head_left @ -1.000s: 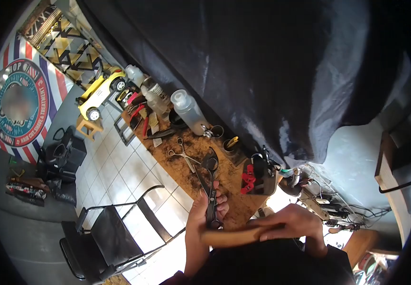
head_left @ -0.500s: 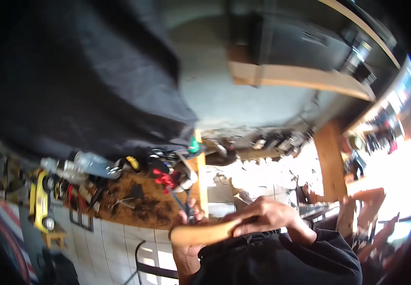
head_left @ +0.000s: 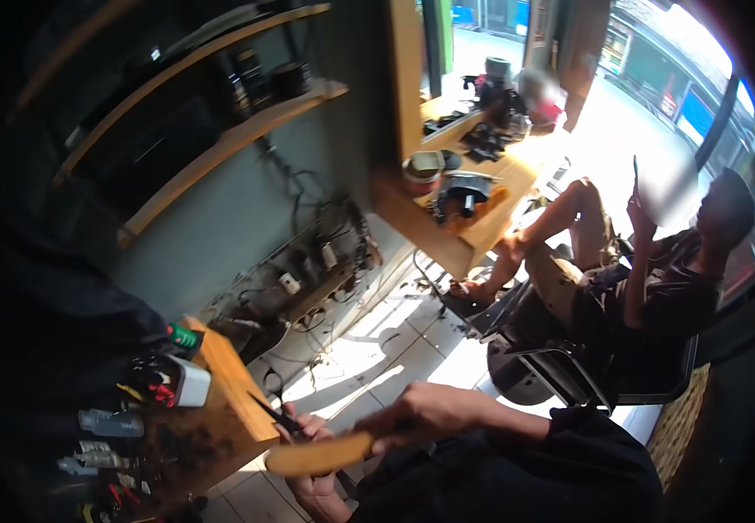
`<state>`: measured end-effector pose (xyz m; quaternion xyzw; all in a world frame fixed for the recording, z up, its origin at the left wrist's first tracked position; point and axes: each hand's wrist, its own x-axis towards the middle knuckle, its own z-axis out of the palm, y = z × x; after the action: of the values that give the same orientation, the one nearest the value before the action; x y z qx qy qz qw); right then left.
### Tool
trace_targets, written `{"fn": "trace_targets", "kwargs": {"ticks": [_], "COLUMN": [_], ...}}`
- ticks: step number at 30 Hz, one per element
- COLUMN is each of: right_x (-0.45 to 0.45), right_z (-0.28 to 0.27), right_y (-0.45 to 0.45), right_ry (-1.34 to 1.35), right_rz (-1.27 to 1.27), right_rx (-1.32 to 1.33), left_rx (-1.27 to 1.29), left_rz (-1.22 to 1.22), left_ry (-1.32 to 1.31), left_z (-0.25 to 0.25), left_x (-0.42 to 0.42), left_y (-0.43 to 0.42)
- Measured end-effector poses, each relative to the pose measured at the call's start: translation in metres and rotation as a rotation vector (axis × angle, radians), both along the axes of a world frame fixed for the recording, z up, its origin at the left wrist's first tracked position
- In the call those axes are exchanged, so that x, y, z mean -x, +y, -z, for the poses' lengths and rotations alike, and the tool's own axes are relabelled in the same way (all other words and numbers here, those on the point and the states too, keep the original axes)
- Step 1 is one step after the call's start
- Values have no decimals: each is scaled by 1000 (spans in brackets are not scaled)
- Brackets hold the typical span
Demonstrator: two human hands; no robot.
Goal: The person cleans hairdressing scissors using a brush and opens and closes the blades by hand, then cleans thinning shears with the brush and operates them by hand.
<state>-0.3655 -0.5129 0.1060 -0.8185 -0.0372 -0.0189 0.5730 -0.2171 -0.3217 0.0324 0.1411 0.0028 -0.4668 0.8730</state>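
Note:
My left hand (head_left: 309,433), at the lower middle, has its fingers closed around a pair of dark scissors (head_left: 278,417) that point up and left. Across it lies a long, rounded tan wooden brush (head_left: 321,455), its bristles not clearly visible. My right hand (head_left: 421,408) comes in from the right and grips the other end of this brush. The brush partly hides my left palm. Just left of the scissors is the edge of a wooden worktop (head_left: 242,397).
On the worktop stand a white container (head_left: 192,382), a green can (head_left: 184,336) and a clear bottle (head_left: 112,424), beside dark hair clippings. A person (head_left: 683,270) sits at right in a black chair (head_left: 561,366). Wooden shelves (head_left: 247,131) and a counter (head_left: 504,205) line the wall.
My view has swung right, bringing the seated person and the counter into sight. Both hands keep the scissors and the brush. The worktop now appears farther left and tilted.

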Motion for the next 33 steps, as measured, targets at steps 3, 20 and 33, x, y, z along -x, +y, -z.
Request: {"fn": "trace_targets", "kwargs": {"ticks": [3,20,33], "right_x": [53,213,231], "right_z": [3,-11,8], "right_y": [-10,25,140], "right_ry": [-32,-74,18], "right_rz": [-143,-186,-599], "right_rx": [216,120,160], "left_rx": [124,141,148], "left_rz": [12,-46,-326], "left_ry": [148,98,137], "left_z": [1,-13,21], "left_x": [35,220,311], "left_y": [-14,44,204]}}
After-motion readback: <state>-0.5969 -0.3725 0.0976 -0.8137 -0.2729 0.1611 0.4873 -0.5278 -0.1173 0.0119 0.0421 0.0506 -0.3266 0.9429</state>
